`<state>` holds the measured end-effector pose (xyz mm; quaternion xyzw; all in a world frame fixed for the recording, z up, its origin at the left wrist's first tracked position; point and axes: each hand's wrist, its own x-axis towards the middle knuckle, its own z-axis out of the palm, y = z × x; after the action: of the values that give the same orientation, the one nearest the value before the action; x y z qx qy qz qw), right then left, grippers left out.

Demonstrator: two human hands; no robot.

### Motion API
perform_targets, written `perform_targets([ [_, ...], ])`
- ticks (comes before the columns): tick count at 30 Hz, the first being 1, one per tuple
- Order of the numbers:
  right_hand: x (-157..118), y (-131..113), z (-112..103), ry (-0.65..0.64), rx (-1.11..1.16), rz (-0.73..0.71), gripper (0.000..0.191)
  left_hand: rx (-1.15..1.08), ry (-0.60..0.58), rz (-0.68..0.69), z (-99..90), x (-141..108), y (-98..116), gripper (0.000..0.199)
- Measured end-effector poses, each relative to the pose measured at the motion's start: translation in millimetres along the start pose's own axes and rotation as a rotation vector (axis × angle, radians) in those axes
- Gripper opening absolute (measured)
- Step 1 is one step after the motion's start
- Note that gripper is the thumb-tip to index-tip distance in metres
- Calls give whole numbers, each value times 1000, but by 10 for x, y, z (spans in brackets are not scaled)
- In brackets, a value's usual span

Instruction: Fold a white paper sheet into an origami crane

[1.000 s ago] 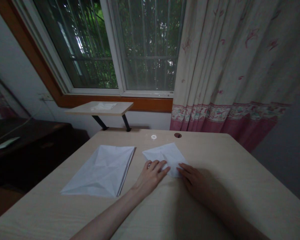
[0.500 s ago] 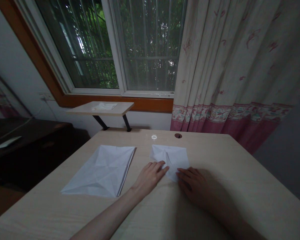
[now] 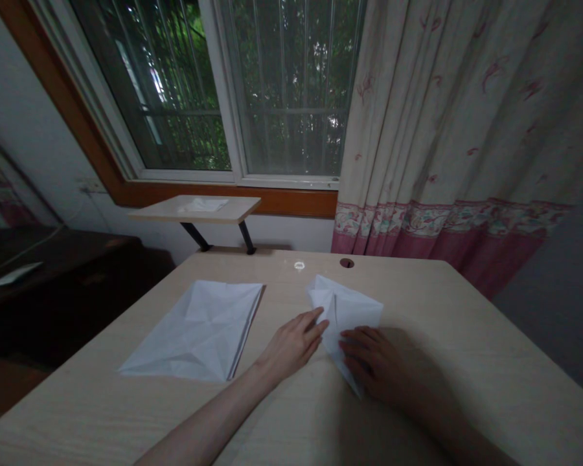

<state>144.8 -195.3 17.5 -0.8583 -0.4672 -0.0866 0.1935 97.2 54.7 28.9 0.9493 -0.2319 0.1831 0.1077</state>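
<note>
A small folded sheet of white paper (image 3: 357,309) lies turned at an angle on the desk, with a crease standing up near its left side. My left hand (image 3: 296,338) touches the paper's left edge with its fingertips, thumb and fingers stretched out. On the lower right part of the paper rests my right hand (image 3: 376,362), palm down with fingers extended. A lower corner of the paper pokes out below the right hand. Left of my hands lies a larger stack of creased white paper (image 3: 199,330), which neither hand touches.
The light wood desk (image 3: 282,414) carries a raised shelf (image 3: 160,213) at back left, with a white paper piece (image 3: 204,204) on it. A round cable hole (image 3: 346,263) sits near the back edge. Behind are a barred window (image 3: 291,90) and a curtain (image 3: 418,129).
The small paper has turned clockwise and shifted slightly right, so a lower corner now shows near my right hand. Both hands have moved only a little. The larger stack stays put.
</note>
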Motion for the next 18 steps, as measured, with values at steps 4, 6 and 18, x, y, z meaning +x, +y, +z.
perform_targets([
  [4, -11, 10, 8, -20, 29, -14, 32, -57, -5, -17, -2, -2, 3, 40],
  [6, -14, 12, 10, -24, 50, -17, 34, -72, -10, -26, -9, 1, 8, 40],
  [18, -28, 26, 52, -49, 73, 3, 43, -126, -23, -59, -24, 5, 10, 42],
])
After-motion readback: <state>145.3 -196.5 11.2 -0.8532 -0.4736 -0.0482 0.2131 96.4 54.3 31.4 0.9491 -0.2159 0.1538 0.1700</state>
